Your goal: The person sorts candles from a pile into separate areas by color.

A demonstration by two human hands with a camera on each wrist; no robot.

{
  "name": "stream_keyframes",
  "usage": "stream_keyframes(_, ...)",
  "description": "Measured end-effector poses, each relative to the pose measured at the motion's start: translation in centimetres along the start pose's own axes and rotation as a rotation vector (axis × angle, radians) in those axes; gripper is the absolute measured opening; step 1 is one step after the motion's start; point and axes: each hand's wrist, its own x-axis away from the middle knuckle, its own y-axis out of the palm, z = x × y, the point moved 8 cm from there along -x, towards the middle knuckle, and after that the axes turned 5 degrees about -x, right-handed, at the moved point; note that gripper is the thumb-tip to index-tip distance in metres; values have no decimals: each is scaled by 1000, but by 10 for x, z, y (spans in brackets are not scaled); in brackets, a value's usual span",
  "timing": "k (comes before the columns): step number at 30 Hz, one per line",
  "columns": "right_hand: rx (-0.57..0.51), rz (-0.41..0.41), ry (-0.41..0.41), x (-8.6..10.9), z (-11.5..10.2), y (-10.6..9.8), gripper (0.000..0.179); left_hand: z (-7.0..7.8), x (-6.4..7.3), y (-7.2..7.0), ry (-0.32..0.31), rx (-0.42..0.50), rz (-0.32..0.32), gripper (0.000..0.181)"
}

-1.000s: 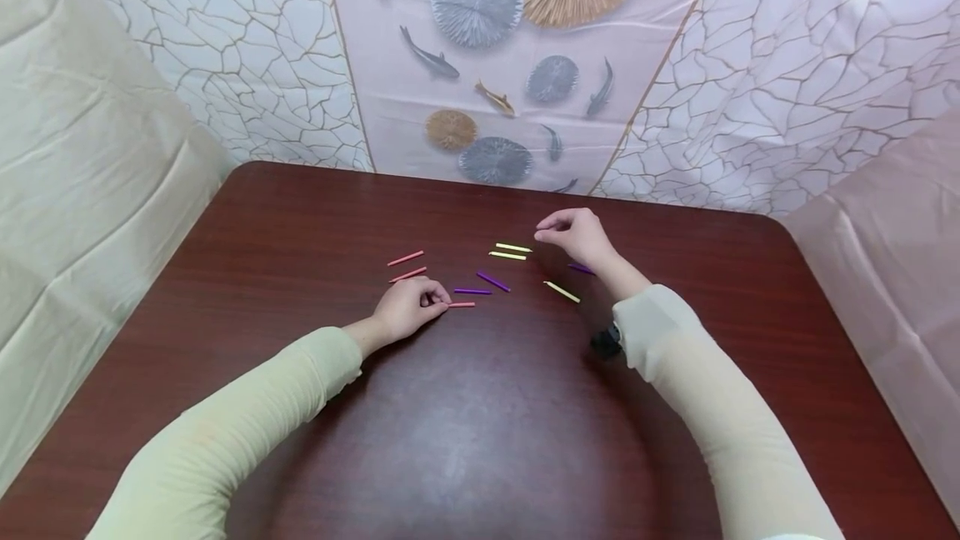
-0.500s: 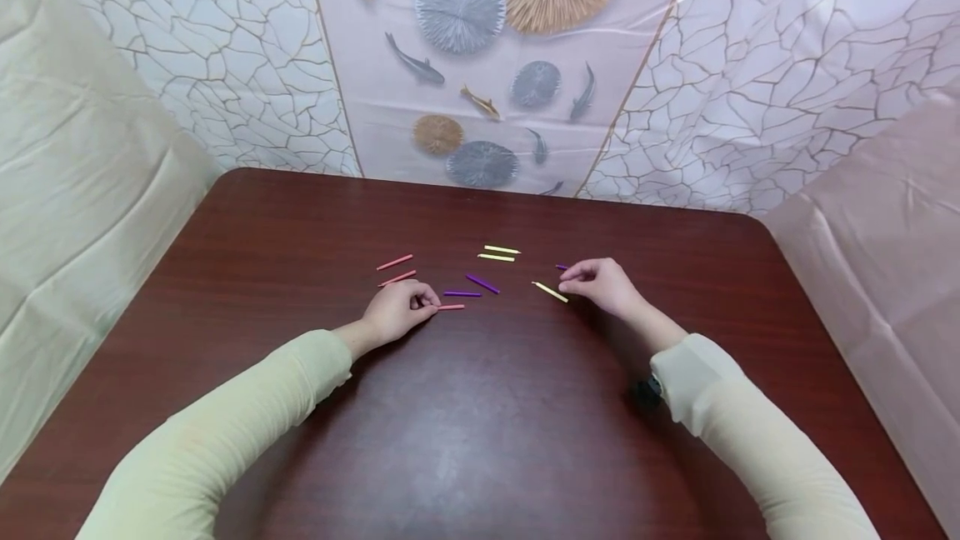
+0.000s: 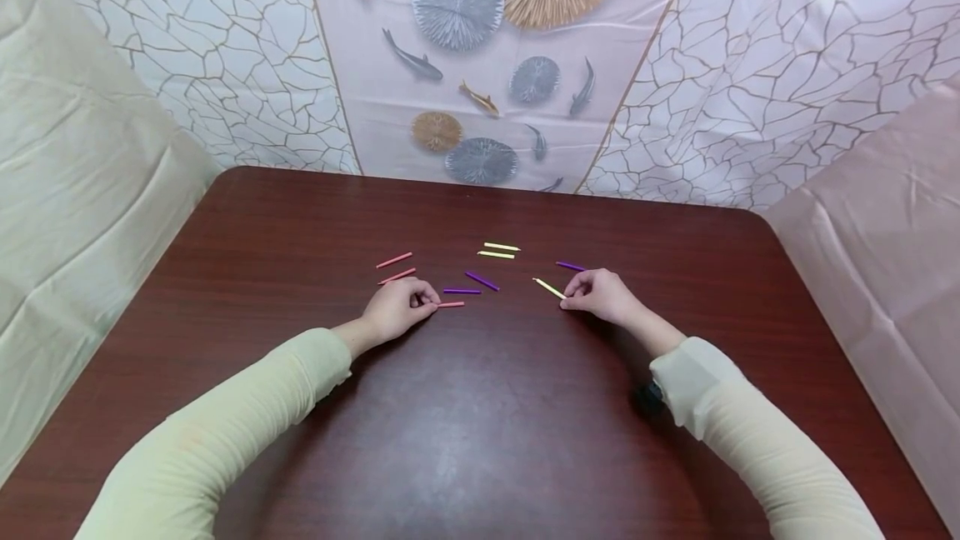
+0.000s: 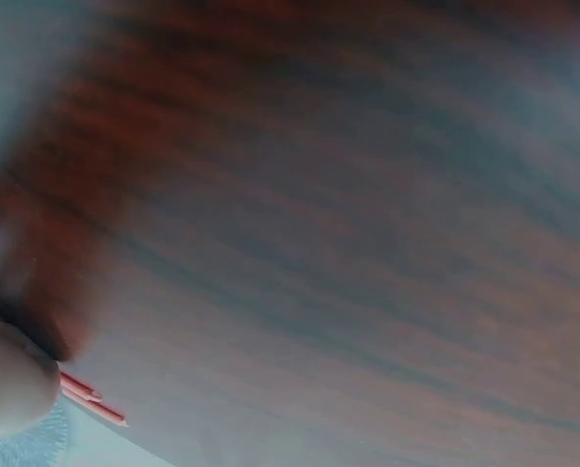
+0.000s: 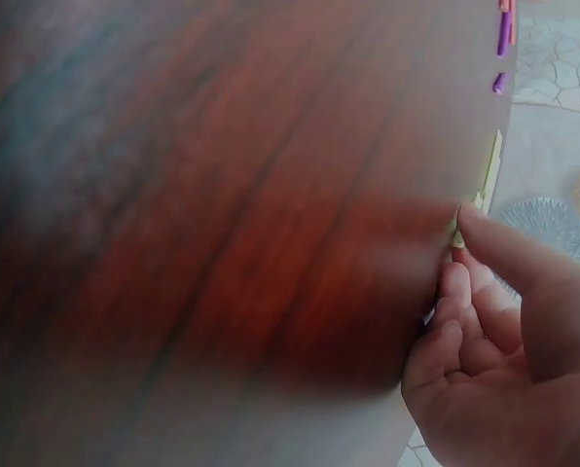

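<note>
My left hand (image 3: 397,309) pinches the left end of a red candle (image 3: 452,304) lying on the table. Two more red candles (image 3: 394,259) lie just behind that hand. On the right, my right hand (image 3: 603,297) pinches the near end of a thin yellow candle (image 3: 547,287) between thumb and forefinger; the right wrist view shows this yellow candle (image 5: 456,233) at the fingertips. A purple candle (image 3: 570,265) lies just beyond the right hand. Only a bit of the left hand (image 4: 16,379) shows in the left wrist view, with red candles (image 4: 93,399) beside it.
Between the hands lie two purple candles (image 3: 482,281), angled to each other. Two yellow candles (image 3: 497,255) lie side by side farther back. The dark wooden table (image 3: 450,407) ends at a patterned cloth backdrop (image 3: 480,98), with draped cloth at both sides.
My right hand came down toward me from beside the far yellow candles and took hold of the nearer yellow candle's end. The left hand stays on its red candle. The view shifted slightly.
</note>
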Motion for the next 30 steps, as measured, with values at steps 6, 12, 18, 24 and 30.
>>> stream_keyframes(6, 37, 23, -8, 0, -1, -1, 12, 1, 3, -3, 32, 1, 34, 3)
stream_keyframes(12, 19, 23, -1, -1, -1, 0, 13, 0, 6, -5, 44, 37, 55, 4)
stream_keyframes(18, 22, 20, 7, -1, -1, 0, 13, -1, 11, -18, 40, 75, 104, 5)
stream_keyframes(24, 28, 20, 23, 0, 2, -1, 12, -11, 14, -41, 6, 67, 165, 6)
stream_keyframes(30, 23, 25, 24, 1, 3, -1, 11, -23, 20, -52, -40, 28, 186, 5)
